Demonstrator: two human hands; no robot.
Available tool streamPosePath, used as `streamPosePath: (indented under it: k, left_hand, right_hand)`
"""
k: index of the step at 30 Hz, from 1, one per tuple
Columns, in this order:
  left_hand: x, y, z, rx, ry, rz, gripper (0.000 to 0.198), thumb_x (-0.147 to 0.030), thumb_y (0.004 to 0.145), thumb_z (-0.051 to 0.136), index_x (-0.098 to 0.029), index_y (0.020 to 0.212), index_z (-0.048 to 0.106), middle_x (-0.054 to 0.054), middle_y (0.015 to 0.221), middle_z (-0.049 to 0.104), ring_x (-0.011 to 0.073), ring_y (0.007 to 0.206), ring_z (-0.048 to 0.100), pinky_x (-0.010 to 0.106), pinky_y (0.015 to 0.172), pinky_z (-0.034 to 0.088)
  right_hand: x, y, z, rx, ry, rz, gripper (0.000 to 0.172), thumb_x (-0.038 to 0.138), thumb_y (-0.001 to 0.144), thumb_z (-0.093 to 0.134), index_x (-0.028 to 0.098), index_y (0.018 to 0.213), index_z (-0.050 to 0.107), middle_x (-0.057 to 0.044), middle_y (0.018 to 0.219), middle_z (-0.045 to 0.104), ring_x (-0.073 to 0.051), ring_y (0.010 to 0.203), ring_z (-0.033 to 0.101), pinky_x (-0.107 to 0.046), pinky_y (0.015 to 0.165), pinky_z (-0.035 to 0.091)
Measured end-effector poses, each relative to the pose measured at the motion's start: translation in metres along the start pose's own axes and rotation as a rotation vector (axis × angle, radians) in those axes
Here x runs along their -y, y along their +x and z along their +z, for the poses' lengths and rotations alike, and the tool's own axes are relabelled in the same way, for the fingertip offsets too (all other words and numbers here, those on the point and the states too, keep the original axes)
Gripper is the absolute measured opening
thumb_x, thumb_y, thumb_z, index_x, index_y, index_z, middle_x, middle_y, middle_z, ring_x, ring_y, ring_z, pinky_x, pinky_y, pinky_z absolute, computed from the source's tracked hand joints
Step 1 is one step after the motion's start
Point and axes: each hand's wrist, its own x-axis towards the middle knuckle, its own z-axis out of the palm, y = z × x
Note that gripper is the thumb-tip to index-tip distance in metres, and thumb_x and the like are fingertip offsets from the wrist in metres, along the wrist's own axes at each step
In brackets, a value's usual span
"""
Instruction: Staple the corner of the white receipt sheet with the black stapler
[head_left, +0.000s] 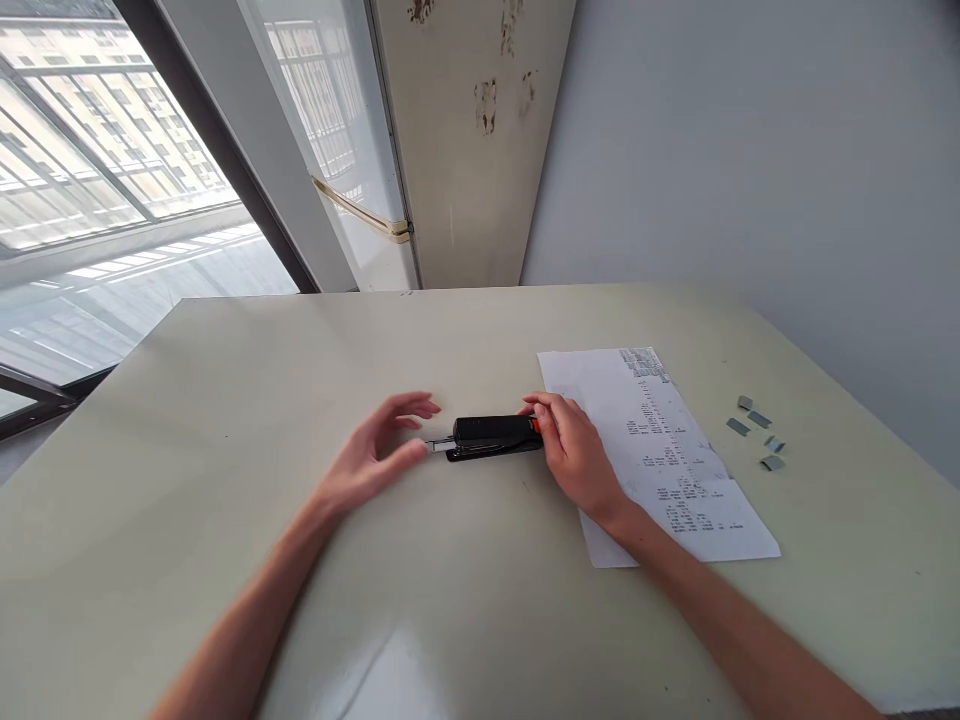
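A black stapler [491, 436] lies on its side of the table's middle, its length running left to right. From its left end a metal staple tray or slide [441, 444] sticks out. My right hand [574, 455] is closed round the stapler's right end, where a bit of red shows by the fingers. My left hand [379, 450] is at the metal slide, with fingers and thumb apart; the thumb tip is close to the slide's end, and I cannot tell if it touches.
Under and beyond my right forearm lies a printed sheet of paper [660, 450]. Several small grey staple strips [759, 419] are scattered to its right. The pale table [225, 400] meets a wall at the right, with a glass door [105, 150] at the left and a fridge-like cabinet behind.
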Motion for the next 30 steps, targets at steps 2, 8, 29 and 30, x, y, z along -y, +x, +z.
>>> streamPosePath:
  k: [2, 8, 29, 30]
  left_hand:
    - [0.003, 0.001, -0.007, -0.153, -0.186, -0.058, 0.056, -0.062, 0.099, 0.062, -0.020, 0.136, 0.066, 0.014, 0.130, 0.071, 0.0298, 0.121, 0.065, 0.043, 0.108, 0.048]
    - [0.006, 0.007, 0.002, -0.322, -0.548, -0.135, 0.051, -0.063, 0.094, 0.070, -0.015, 0.108, 0.078, 0.013, 0.112, 0.075, 0.0268, 0.111, 0.068, 0.040, 0.104, 0.052]
    - [-0.022, -0.001, 0.046, -0.219, -1.434, -0.454, 0.047, -0.038, 0.113, 0.038, -0.006, 0.114, 0.073, 0.017, 0.111, 0.077, 0.0253, 0.109, 0.075, 0.037, 0.102, 0.058]
    - [-0.022, -0.001, 0.046, -0.234, -1.456, -0.465, 0.045, -0.036, 0.113, 0.038, -0.006, 0.116, 0.072, 0.017, 0.107, 0.076, 0.0244, 0.106, 0.075, 0.037, 0.100, 0.059]
  right_hand:
    - [0.001, -0.001, -0.001, 0.000, 0.006, -0.014, 0.036, 0.048, 0.112, 0.035, 0.028, 0.122, 0.063, -0.008, 0.118, 0.075, -0.026, 0.107, 0.069, -0.049, 0.102, 0.053]
    - [0.006, -0.007, -0.004, 0.170, -0.039, -0.150, 0.032, 0.052, 0.106, 0.054, 0.030, 0.128, 0.062, -0.007, 0.119, 0.074, -0.028, 0.110, 0.069, -0.044, 0.092, 0.058]
    - [0.028, -0.003, -0.029, 0.665, 0.806, 0.709, 0.051, 0.053, 0.089, 0.081, 0.016, 0.122, 0.070, -0.011, 0.105, 0.079, -0.020, 0.086, 0.077, -0.031, 0.083, 0.063]
    - [0.028, -0.004, -0.028, 0.676, 0.827, 0.715, 0.050, 0.053, 0.089, 0.081, 0.015, 0.120, 0.070, -0.011, 0.105, 0.079, -0.020, 0.087, 0.077, -0.031, 0.083, 0.064]
